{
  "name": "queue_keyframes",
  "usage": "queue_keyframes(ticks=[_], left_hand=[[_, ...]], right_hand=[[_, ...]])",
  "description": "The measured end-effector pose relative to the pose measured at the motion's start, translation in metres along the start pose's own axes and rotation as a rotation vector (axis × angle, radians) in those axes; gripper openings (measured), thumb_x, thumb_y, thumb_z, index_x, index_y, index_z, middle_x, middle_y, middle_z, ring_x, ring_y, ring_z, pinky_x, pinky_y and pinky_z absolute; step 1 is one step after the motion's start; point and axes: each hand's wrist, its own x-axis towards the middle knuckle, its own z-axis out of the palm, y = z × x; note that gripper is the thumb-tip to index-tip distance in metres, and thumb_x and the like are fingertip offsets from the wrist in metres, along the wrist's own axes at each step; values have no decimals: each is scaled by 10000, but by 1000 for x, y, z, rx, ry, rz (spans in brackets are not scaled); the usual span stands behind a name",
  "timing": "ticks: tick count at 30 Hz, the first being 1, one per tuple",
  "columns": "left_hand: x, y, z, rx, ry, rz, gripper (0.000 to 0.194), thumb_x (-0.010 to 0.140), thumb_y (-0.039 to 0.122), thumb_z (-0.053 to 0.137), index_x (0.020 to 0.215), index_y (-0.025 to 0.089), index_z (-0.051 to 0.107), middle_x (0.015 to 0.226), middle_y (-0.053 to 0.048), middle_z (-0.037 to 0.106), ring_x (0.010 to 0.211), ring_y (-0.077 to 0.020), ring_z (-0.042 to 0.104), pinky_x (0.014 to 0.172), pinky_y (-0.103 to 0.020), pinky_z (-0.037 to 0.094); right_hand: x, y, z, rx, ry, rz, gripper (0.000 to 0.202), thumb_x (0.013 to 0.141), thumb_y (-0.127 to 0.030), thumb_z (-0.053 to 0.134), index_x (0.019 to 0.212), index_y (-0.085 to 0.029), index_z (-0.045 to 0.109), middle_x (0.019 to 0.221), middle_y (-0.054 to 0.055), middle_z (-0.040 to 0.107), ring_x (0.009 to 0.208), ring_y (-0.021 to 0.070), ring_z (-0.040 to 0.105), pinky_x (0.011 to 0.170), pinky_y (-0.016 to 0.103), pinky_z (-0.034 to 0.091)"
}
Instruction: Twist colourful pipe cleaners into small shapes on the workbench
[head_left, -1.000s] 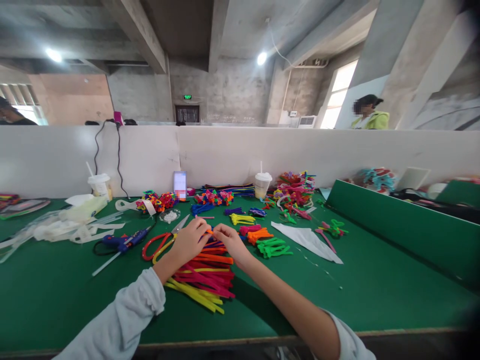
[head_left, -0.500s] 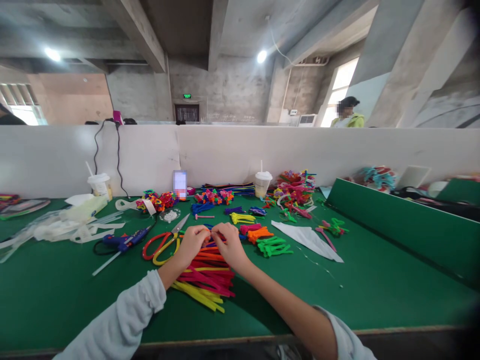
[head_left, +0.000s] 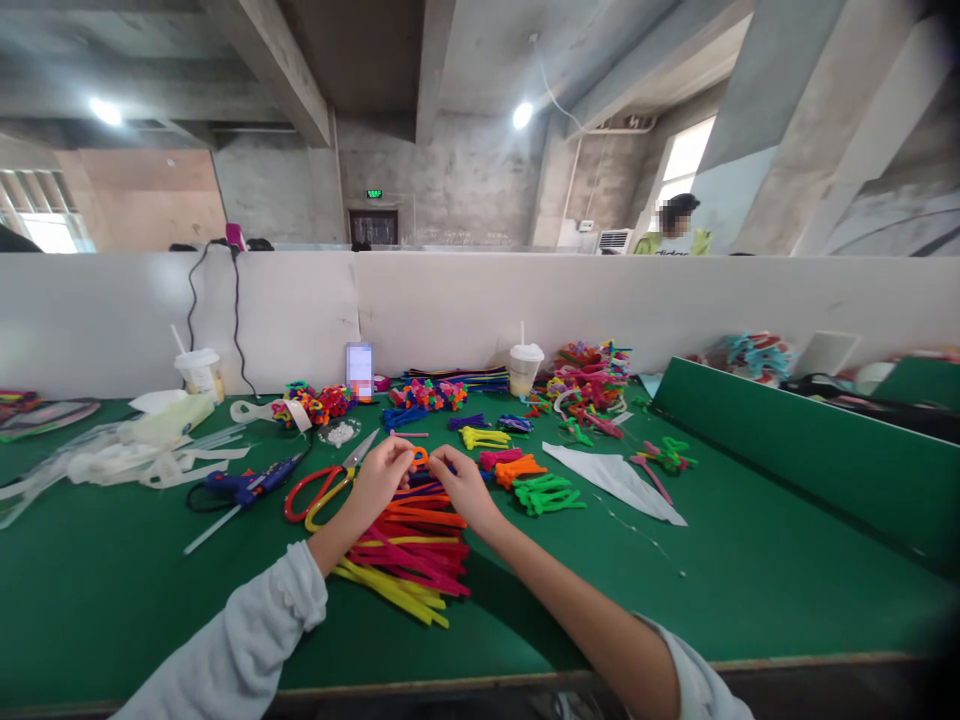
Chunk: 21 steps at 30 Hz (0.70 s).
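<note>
An orange pipe cleaner (head_left: pixel 421 455), bent into a small loop, is held up between my two hands. My left hand (head_left: pixel 384 476) pinches its left side, and my right hand (head_left: pixel 463 487) grips the right side with closed fingers. Just below the hands lies a pile of loose pipe cleaners (head_left: pixel 420 560) in orange, red, pink and yellow. Scissors (head_left: pixel 330 490) with one red and one yellow handle rest beside my left hand. To the right of my right hand are folded bundles of orange pipe cleaners (head_left: pixel 520 468) and green pipe cleaners (head_left: pixel 546 492).
A blue glue gun (head_left: pixel 251 482) and clear plastic strips (head_left: pixel 112 450) lie at left. Lidded cups (head_left: pixel 526 370) and a phone (head_left: pixel 360 372) stand along the white partition (head_left: pixel 450 310). White paper (head_left: pixel 615 482) lies right, before a green divider (head_left: pixel 795 460). A person stands beyond the partition.
The orange pipe cleaner now shows as a loop between my fingers, which have parted slightly. The person beyond the partition has shifted left.
</note>
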Motion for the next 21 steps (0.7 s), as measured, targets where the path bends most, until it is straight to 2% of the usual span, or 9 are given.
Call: queue_keyframes(ticks=[3,6,11,15,17,21], left_hand=[[2,-3,-4,40,8,44,187,748,326,465,820,160,510,711,6,556,489,-88,516,501,-227,443],[0,0,-5,136,17,80,173,764,314,449,795,161,523,729,-2,565,515,-94,544,502,-218,457],[-5,11,0,202,16,142,155,757,294,459,749,170,551,699,0,577,529,-99,556,491,-202,466],[-5,9,4,90,19,93,187,748,335,475,808,167,532,745,-8,571,574,-117,577,504,-220,474],[-4,7,4,53,-20,41,225,744,364,481,823,159,528,773,-12,569,557,-116,577,504,-227,464],[-3,7,4,66,-92,18,251,755,386,470,762,150,556,678,11,553,498,-101,538,514,-221,424]], right_hand=[[1,4,-1,-26,-35,-15,223,786,-322,425,626,-187,502,610,-8,504,621,135,450,602,252,342],[3,2,-3,-29,-9,-42,191,779,-332,452,690,-190,544,683,2,538,685,143,468,648,258,347],[7,-5,-8,167,-60,33,178,747,-339,490,689,-175,528,647,-15,479,622,119,423,595,245,329],[7,-7,-7,275,-62,102,202,715,-347,533,623,-172,492,582,-41,397,558,95,350,539,233,275],[6,-7,-6,343,-46,129,224,712,-358,543,602,-173,479,557,-50,368,533,86,320,517,230,248],[3,-8,-3,530,-81,209,244,678,-372,598,594,-167,497,524,-57,361,501,74,304,498,224,233]])
